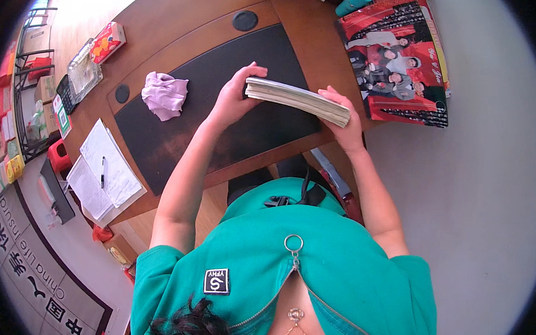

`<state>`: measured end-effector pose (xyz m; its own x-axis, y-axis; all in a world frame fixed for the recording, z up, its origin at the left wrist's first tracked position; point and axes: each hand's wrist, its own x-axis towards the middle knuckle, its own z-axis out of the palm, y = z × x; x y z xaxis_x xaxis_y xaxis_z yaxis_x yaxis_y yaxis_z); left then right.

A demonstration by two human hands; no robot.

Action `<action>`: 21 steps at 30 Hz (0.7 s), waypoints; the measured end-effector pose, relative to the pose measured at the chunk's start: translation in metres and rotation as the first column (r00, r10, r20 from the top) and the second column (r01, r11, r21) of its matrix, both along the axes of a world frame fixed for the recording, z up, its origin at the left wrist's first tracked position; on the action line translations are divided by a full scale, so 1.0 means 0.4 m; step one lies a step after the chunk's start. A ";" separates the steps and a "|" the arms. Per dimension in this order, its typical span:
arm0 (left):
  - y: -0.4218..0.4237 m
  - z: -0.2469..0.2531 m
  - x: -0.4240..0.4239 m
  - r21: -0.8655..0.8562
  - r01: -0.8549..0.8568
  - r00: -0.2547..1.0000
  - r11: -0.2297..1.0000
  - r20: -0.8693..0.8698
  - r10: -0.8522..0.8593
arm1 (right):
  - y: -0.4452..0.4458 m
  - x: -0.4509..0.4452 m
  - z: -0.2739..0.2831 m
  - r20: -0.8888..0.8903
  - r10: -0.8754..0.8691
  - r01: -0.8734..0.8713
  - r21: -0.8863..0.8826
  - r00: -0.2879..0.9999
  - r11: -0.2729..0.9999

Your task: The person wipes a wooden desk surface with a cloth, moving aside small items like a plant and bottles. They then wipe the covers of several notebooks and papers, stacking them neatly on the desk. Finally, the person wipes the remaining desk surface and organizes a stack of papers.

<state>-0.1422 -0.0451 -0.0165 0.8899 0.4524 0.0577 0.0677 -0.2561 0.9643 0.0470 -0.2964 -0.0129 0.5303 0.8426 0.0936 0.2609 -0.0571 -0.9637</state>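
A thick stack of paper, perhaps a book [297,100], is held up over the near right part of the desk's dark inset panel [217,100]. My left hand [238,92] grips its left end, thumb and fingers at the edge. At its right end my right hand [344,121] holds it from beneath and behind, with fingers over the top corner. The page edges face me, and the stack bows slightly. A crumpled pale purple cloth [164,94] lies on the panel, left of my left hand.
Written papers [109,167] with a pen [103,172] lie on the desk's left corner. Beyond them are a calculator [66,93], a glass tray [85,75] and a red tissue pack [107,42]. Large photo prints [394,64] and a teal cup [354,2] are at the right end.
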 end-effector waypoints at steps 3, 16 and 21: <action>-0.007 -0.003 0.000 0.042 -0.025 0.998 0.999 -0.057 0.027 | -0.006 0.007 0.006 0.093 -0.020 0.030 -0.113 0.995 0.993; -0.025 -0.073 -0.002 -0.026 -0.035 0.998 0.999 -0.054 0.033 | 0.007 0.025 -0.008 0.092 0.028 -0.023 -0.058 0.995 0.998; -0.009 -0.080 0.000 -0.021 -0.064 0.996 0.998 -0.067 0.062 | -0.002 0.032 0.008 -0.021 0.029 -0.032 -0.160 0.999 0.987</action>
